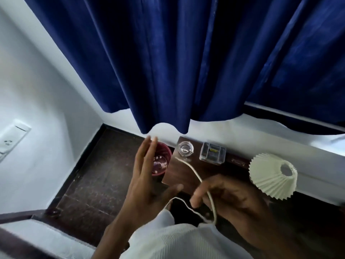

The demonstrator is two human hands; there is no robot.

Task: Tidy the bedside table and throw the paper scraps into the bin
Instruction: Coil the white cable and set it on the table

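The right hand (229, 199) has its fingers curled around the white cord (196, 174) trailing off the bedside table (188, 171). The left hand (149, 176) hangs over the red bin (162, 159) beside the table, fingers spread, holding nothing. Scraps sit inside the bin. I'd coil the cord in loose loops, feeding slowly so it doesn't drag the glass jar (184, 148).
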